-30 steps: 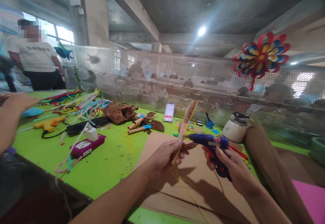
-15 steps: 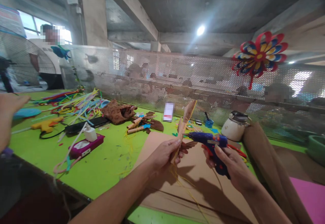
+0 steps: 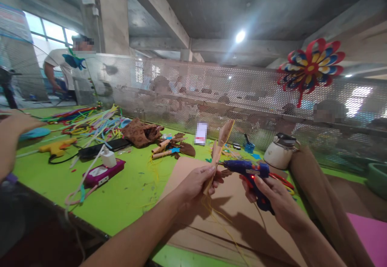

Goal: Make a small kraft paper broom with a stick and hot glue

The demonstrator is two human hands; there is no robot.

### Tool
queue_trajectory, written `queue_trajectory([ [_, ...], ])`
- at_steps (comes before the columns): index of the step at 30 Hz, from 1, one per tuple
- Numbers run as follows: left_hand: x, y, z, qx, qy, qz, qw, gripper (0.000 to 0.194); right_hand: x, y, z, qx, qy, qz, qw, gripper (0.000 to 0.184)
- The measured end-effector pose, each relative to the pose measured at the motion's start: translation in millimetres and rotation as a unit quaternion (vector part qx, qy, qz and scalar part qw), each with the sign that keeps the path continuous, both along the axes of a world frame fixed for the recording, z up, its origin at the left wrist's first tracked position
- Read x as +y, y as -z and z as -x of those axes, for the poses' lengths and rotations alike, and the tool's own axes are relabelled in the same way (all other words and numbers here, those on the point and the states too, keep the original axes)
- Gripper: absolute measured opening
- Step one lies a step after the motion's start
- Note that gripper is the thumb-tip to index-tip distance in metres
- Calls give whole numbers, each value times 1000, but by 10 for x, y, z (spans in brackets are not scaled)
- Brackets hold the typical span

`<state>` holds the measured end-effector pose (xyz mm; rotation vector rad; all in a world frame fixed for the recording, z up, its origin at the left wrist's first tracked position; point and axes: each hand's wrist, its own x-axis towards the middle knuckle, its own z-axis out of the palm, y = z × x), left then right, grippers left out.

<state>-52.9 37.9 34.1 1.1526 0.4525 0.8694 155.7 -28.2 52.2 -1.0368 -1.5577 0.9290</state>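
Observation:
My left hand [image 3: 201,182] is closed around a brown paper craft piece [image 3: 223,135], long and upright, with a yellow edge and pleated paper at its lower right. Yellow string [image 3: 222,228] trails down from it. In my right hand [image 3: 275,194] is a blue hot glue gun [image 3: 246,168] with a small red light showing, its fingers wrapped round the handle and trigger. The gun's nozzle points left, at or very near the paper piece just above my left fingertips; whether it touches I cannot tell. Both hands are above brown paper sheets [image 3: 187,174].
On the green table [image 3: 127,194] lie a purple power strip [image 3: 104,173], a yellow glue gun [image 3: 57,147], pipe cleaners [image 3: 87,122] and finished-looking brown paper pieces [image 3: 172,148]. A white kettle [image 3: 279,150] stands right. A co-worker's hand [image 3: 18,132] shows at far left; a mesh screen [image 3: 187,85] runs behind.
The glue gun has tipped slightly, its nozzle a little lower, and its red light now shows. My left hand stays almost still. The person in the background at left has moved right.

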Motion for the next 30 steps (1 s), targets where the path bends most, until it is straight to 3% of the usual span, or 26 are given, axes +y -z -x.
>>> queue_trajectory([
  [19, -3, 27, -6, -14, 17, -19, 1000, 38, 15, 35, -22, 41, -6, 18, 999, 31],
  [30, -26, -7, 10, -9, 15, -1, 1000, 36, 19, 45, -19, 5, -10, 7, 1000, 36],
])
